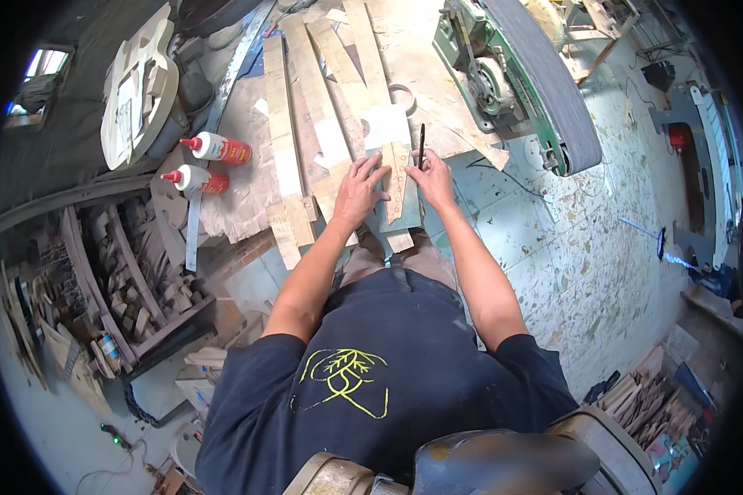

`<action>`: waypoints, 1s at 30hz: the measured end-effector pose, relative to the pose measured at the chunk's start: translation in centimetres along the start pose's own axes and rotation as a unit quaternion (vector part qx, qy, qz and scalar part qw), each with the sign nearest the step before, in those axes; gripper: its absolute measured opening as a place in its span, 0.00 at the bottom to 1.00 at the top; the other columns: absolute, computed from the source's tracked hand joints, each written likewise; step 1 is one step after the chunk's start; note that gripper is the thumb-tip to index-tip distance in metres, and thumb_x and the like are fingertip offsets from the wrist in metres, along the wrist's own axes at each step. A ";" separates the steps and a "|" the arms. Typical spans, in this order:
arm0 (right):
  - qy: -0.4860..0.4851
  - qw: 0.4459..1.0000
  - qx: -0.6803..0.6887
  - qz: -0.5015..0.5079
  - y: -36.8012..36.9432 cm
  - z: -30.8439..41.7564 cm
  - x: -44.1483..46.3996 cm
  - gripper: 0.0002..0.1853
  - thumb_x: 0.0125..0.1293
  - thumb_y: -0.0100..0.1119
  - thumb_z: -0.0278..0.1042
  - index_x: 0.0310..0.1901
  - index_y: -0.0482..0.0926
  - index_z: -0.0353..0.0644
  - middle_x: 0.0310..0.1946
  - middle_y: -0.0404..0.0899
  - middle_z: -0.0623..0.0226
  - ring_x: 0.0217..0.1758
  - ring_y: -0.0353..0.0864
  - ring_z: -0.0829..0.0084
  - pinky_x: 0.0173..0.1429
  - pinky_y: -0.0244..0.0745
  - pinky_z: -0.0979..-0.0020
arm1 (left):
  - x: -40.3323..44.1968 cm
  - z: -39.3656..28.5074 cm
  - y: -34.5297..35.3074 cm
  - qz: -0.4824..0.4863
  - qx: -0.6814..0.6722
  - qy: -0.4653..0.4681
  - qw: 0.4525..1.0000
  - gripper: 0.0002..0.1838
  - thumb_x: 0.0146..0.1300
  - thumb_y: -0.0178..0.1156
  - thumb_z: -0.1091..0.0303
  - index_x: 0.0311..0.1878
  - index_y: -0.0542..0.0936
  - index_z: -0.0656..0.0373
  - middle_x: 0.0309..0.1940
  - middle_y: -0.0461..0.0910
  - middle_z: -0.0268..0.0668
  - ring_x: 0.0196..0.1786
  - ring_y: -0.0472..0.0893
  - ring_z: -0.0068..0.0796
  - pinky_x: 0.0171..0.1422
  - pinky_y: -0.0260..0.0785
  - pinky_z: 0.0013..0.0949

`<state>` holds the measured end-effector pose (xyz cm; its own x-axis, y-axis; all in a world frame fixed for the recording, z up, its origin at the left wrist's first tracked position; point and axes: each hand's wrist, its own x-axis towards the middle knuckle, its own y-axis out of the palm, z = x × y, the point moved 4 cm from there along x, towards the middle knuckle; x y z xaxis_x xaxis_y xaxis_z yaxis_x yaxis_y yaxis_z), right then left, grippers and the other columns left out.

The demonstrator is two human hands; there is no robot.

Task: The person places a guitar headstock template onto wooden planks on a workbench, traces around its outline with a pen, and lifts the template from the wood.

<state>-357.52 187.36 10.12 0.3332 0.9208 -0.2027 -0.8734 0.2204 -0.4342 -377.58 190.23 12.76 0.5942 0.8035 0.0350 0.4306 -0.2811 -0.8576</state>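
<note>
A small wooden template (395,186) with a row of round holes lies on a wooden board (388,124) at the near edge of the table. My left hand (360,188) rests on the template's left side, its fingers spread. On the other side, my right hand (431,177) pinches a dark pencil or pen (422,144), which stands nearly upright beside the template. Other long boards (282,136) lie side by side to the left, some with pale paper on them. A roll of tape (403,99) sits just beyond the template.
Two red-and-white glue bottles (225,149) are at the table's left. A green belt sander (504,82) stands at the right rear. Guitar-shaped wooden pieces (140,91) lie at the far left. Wood scraps (132,272) fill a rack at lower left.
</note>
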 end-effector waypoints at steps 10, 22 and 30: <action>-0.004 1.000 0.001 0.015 0.0 1.2 -0.1 0.23 0.57 0.75 0.35 0.55 0.82 0.44 0.26 0.81 0.62 0.27 0.78 0.68 0.36 0.74 0.64 | -0.1 -0.2 -0.2 0.004 -0.006 -0.001 1.000 0.38 0.48 0.79 0.64 0.66 0.80 0.48 0.75 0.69 0.37 0.75 0.68 0.47 0.77 0.68 0.44; -0.016 0.999 -0.027 0.031 -0.2 1.3 0.1 0.24 0.57 0.75 0.35 0.57 0.83 0.45 0.24 0.78 0.60 0.27 0.77 0.65 0.36 0.74 0.61 | -0.3 0.2 0.1 0.006 -0.008 -0.003 1.000 0.38 0.48 0.78 0.64 0.67 0.79 0.49 0.76 0.68 0.37 0.75 0.67 0.48 0.77 0.68 0.45; -0.017 0.999 -0.017 0.032 -0.2 1.3 0.1 0.24 0.58 0.75 0.35 0.57 0.82 0.45 0.24 0.79 0.60 0.27 0.79 0.64 0.36 0.75 0.62 | -0.2 0.1 0.1 0.002 -0.005 -0.004 1.000 0.38 0.48 0.79 0.64 0.67 0.79 0.50 0.76 0.69 0.36 0.75 0.68 0.46 0.77 0.68 0.44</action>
<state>-357.79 187.82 11.36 0.2650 0.9429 -0.2020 -0.8797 0.1506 -0.4510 -377.73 190.04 12.63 0.5910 0.8062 0.0275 0.4347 -0.2897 -0.8527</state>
